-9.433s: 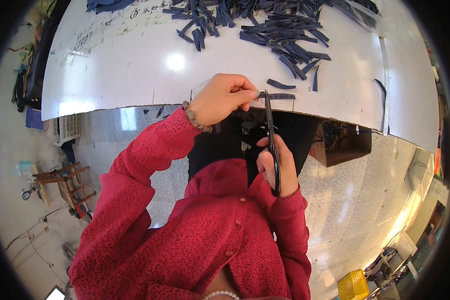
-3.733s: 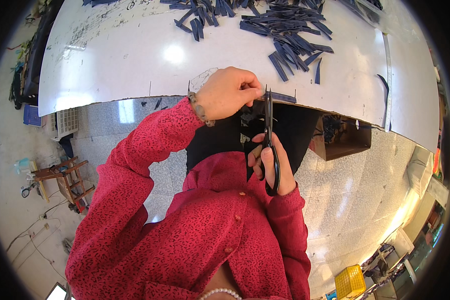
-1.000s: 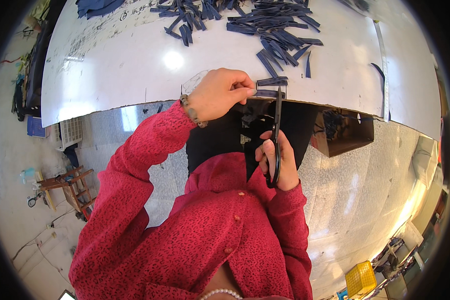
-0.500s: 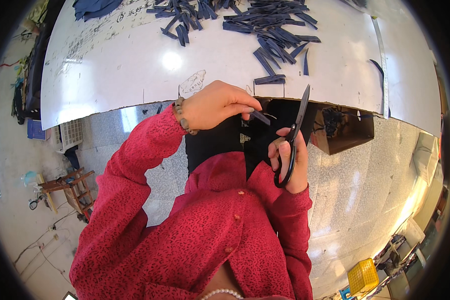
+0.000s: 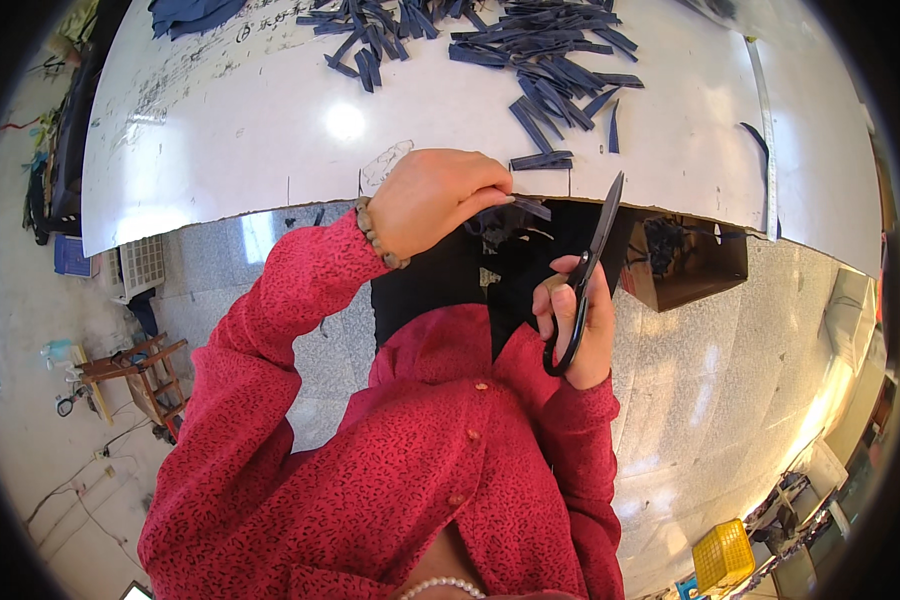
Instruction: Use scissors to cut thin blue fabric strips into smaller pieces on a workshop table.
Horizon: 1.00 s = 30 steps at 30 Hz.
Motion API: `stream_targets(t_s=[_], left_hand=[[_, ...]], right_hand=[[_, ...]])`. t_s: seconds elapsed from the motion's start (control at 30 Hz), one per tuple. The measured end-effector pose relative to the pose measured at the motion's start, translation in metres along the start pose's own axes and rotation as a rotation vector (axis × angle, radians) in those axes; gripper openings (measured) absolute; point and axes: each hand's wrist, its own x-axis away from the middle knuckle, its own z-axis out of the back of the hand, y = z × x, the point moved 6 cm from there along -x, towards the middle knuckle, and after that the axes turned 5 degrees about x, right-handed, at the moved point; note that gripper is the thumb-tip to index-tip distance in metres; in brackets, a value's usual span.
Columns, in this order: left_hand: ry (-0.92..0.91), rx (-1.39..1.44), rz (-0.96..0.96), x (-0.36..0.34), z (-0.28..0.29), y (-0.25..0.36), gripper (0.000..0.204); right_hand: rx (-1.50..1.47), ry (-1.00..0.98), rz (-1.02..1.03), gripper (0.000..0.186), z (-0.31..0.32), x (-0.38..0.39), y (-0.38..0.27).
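My left hand (image 5: 440, 200), with a beaded bracelet at its wrist, pinches a short dark blue fabric strip (image 5: 532, 207) at the table's front edge. In my right hand (image 5: 585, 325) is a pair of black-handled scissors (image 5: 602, 235), its blades pointing up and away from me and looking closed together. The scissors and the strip are apart. Just beyond my left hand, a few dark blue strips (image 5: 542, 160) lie near the edge of the white table (image 5: 450, 110). Farther back is a large loose pile of such strips (image 5: 530, 45).
Folded dark blue cloth (image 5: 192, 14) lies at the table's far left. A pale measuring strip (image 5: 762, 130) runs along its right side. Below the edge, an open cardboard box (image 5: 705, 272) holds dark scraps. A wooden stool (image 5: 145, 375) stands left; a yellow basket (image 5: 723, 555) is low right.
My left hand has moved slightly up and forward, carrying the strip toward the table edge. My right hand and the scissors have barely shifted.
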Motion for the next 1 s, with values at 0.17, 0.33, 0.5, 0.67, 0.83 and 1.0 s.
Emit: stream_targets(t_s=[0.17, 0.33, 0.5, 0.67, 0.83, 1.0], left_hand=[[0.082, 0.196, 0.222, 0.001, -0.002, -0.007, 0.01], [0.142, 0.35, 0.371, -0.002, -0.006, -0.016, 0.015], [0.116, 0.288, 0.394, -0.003, -0.004, -0.014, 0.018], [0.069, 0.217, 0.423, -0.001, -0.002, -0.015, 0.015], [0.043, 0.204, 0.405, -0.001, 0.0, -0.02, 0.016], [0.046, 0.204, 0.438, -0.005, 0.0, -0.018, 0.017]], right_hand=[[-0.014, -0.049, -0.036, 0.028, -0.009, 0.0, 0.005], [-0.074, -0.132, -0.098, 0.028, -0.022, 0.001, 0.017], [-0.116, -0.154, -0.215, 0.031, -0.03, 0.002, 0.022], [-0.146, -0.154, -0.248, 0.035, -0.029, 0.002, 0.017], [-0.159, -0.157, -0.25, 0.038, -0.028, 0.003, 0.019], [-0.164, -0.158, -0.246, 0.038, -0.028, 0.003, 0.02]])
